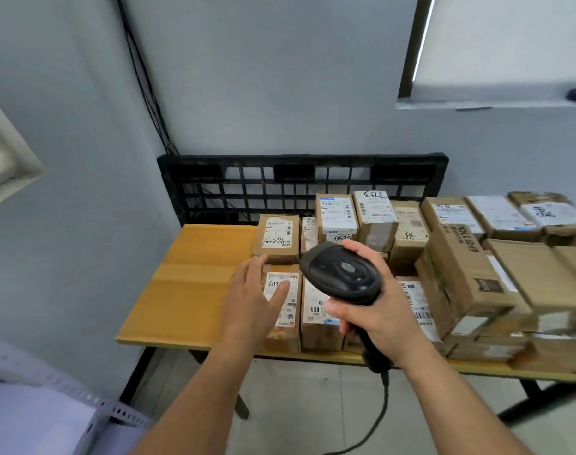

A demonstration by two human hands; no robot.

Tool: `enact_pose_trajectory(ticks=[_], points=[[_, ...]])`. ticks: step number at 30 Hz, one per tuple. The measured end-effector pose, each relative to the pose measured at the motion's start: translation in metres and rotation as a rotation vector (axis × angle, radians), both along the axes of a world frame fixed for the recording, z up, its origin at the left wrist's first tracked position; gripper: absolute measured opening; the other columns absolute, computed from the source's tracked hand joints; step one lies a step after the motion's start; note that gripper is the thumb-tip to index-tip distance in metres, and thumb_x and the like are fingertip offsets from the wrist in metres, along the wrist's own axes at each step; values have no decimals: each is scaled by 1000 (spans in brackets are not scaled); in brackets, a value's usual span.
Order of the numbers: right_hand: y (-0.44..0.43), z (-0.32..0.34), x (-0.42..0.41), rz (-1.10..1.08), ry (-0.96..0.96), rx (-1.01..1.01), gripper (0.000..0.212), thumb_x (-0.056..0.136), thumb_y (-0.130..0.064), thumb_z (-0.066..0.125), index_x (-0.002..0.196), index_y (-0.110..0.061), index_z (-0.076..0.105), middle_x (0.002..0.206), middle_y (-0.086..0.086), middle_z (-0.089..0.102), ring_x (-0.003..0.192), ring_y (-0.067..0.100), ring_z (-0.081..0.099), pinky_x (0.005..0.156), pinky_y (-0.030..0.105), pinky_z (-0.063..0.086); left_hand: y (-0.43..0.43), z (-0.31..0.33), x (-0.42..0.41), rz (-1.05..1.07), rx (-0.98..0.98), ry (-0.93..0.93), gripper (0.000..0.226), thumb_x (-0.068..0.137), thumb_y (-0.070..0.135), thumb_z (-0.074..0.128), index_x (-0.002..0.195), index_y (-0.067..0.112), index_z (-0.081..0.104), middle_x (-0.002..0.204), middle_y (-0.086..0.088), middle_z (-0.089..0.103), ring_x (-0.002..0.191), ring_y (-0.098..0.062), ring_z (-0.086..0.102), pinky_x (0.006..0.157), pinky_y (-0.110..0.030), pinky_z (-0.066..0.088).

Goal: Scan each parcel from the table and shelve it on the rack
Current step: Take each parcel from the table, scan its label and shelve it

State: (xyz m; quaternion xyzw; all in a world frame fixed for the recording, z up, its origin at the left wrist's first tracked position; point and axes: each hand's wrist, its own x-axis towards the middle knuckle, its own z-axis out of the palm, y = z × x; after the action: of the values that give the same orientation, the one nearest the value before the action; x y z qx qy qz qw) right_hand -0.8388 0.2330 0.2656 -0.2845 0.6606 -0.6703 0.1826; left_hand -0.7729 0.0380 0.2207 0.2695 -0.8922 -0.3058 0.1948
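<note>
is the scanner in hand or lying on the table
In hand: the right hand grips the scanner by its handle, holding its head above the parcels.

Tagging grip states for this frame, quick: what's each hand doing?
Left hand: open, straight fingers resting on the front-left parcel.
Right hand: closed round the black scanner.

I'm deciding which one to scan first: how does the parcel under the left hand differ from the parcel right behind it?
The front parcel lies at the near edge of the table, touched by the left hand. The rear parcel sits farther back, untouched. The front parcel's top looks longer and narrower, while the rear parcel's looks squarer. Both are brown cardboard boxes with a white label, written on by hand, facing up.
</note>
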Motion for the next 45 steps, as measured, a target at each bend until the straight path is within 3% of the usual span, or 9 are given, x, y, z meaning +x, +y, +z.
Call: enact_pose_trajectory(ticks=[7,11,16,22,27,30,34,38,45], points=[[-36,-9,-33,-58,-14,90,83,72,1,82,131,-47,48,122,2,60,59,21,67,54,33,57,-49,-9,-43,19,129,-42,61,97,39,50,151,25,25,145,1,37,128,-9,32,102,-31,32],[-66,-22,-55,-81,-59,105,82,71,4,81,128,-46,49,122,3,60,57,22,65,55,41,58,-81,-17,-67,5,186,-102,58,101,35,45,152,19,23,147,-4,37,134,-16,33,107,-34,31],[-95,-43,-80,-74,-103,118,83,71,6,79,129,-45,50,123,5,58,62,17,67,52,32,55,-117,-40,-97,-3,278,-203,56,104,35,37,152,10,22,152,-11,32,141,-24,28,113,-39,27],[-123,-60,-103,-79,-158,118,84,71,9,79,136,-34,47,123,7,59,54,23,62,49,30,54,-144,-70,-128,-3,448,-325,58,103,44,28,144,4,39,146,-18,40,133,-32,38,111,-45,31],[-130,-72,-117,-114,-205,160,83,73,8,78,135,-37,48,122,7,60,54,28,62,51,34,55,-147,-80,-143,7,622,-255,52,104,44,33,149,18,34,149,-8,39,132,-27,39,105,-39,39],[-131,-77,-121,-129,-245,152,83,73,10,77,135,-37,48,119,10,63,53,30,60,50,36,55,-147,-81,-144,-1,792,-142,49,100,51,39,144,31,35,135,-1,49,115,-18,50,76,-26,46],[-132,-81,-124,-132,-263,123,83,73,11,77,134,-39,49,114,12,66,51,30,59,48,35,52,-152,-83,-149,1,922,-110,42,96,57,41,133,37,34,120,2,54,104,-19,57,81,-37,55],[-132,-81,-125,-123,-280,106,84,74,10,77,136,-38,48,110,14,66,50,30,57,47,34,50,-157,-77,-151,42,952,-121,38,97,43,51,130,31,37,114,0,55,90,-17,60,58,-26,51],[-125,-67,-118,-107,-250,97,82,73,9,78,135,-36,48,110,6,67,52,30,59,48,36,52,-171,-61,-131,-11,1038,-120,90,83,4,65,148,39,14,124,-7,52,98,-27,59,67,-40,55]])
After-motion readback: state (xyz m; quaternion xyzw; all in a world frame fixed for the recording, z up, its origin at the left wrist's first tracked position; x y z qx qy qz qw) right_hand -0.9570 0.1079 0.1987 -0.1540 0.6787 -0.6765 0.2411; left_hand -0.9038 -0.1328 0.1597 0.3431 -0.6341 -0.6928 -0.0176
